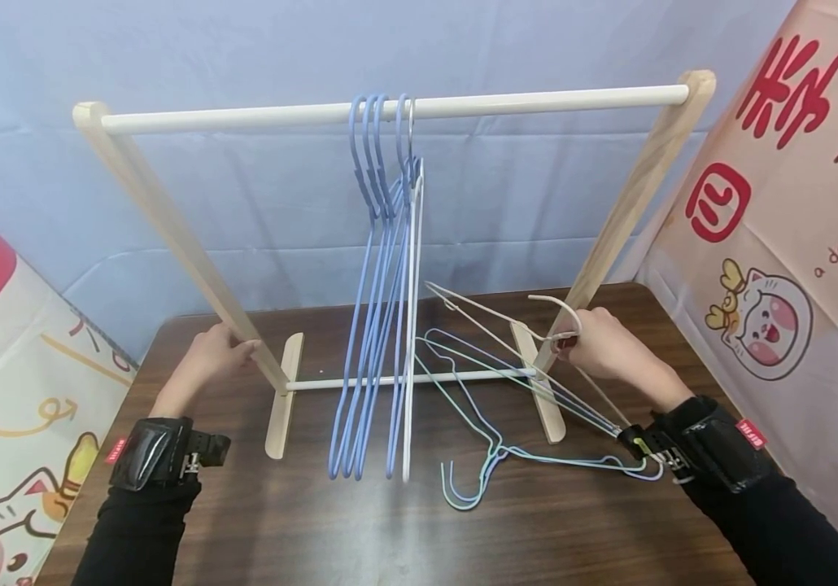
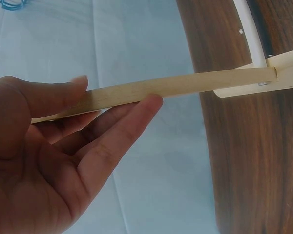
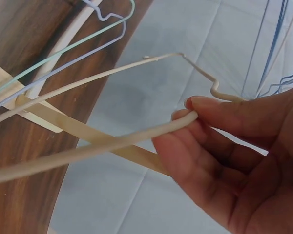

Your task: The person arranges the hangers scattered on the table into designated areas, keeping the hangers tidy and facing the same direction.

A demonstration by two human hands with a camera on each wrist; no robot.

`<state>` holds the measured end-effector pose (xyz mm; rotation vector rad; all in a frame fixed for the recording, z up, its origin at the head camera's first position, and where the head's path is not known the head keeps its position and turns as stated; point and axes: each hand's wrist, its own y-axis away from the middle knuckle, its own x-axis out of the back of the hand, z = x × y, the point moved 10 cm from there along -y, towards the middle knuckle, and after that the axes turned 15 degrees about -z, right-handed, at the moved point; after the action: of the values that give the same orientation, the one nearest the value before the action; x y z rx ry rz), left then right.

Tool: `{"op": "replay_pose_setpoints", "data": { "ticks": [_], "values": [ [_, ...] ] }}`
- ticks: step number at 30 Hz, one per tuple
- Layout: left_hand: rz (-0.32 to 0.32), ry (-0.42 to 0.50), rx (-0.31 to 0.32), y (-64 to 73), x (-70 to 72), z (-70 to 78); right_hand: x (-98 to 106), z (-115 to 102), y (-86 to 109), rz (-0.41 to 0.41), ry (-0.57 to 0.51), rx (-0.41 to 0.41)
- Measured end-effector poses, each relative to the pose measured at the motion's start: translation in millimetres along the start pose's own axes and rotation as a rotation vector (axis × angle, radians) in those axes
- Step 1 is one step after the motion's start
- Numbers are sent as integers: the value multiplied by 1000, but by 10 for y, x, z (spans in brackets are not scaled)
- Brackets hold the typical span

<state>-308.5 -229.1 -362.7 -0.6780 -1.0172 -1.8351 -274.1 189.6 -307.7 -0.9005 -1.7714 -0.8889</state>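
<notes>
A wooden clothes rack with a white top rail (image 1: 536,102) stands on the table. My left hand (image 1: 217,354) pinches its left post (image 2: 132,94) between thumb and fingers. In my right hand (image 1: 605,346) is a cream hanger (image 3: 88,152), pinched between thumb and fingertips beside the right post (image 1: 627,187). The cream hook (image 1: 554,299) points up and left in the head view. Several blue hangers (image 1: 357,309) and a white hanger (image 1: 411,342) hang close together near the rail's middle. Whether the right hand also touches the post, I cannot tell.
A green hanger (image 1: 456,399) and a bluish hanger (image 1: 488,423) lie overlapping at the rack's right foot (image 1: 551,415). A white lower bar (image 1: 316,384) joins the feet. Behind the brown table (image 1: 280,521) hangs a pale blue cloth (image 1: 243,187), with printed cloths at both sides.
</notes>
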Motion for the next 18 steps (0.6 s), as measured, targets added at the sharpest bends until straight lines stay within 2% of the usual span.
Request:
{"op": "replay_pose_setpoints", "data": {
  "ticks": [8,18],
  "values": [
    [7,-15,-7,-10,10,-4,-45,40,5,-115,-116,-60],
    [10,-7,-5,-3,9,-3,-39,36,6,-129,-303,-74]
  ]
}}
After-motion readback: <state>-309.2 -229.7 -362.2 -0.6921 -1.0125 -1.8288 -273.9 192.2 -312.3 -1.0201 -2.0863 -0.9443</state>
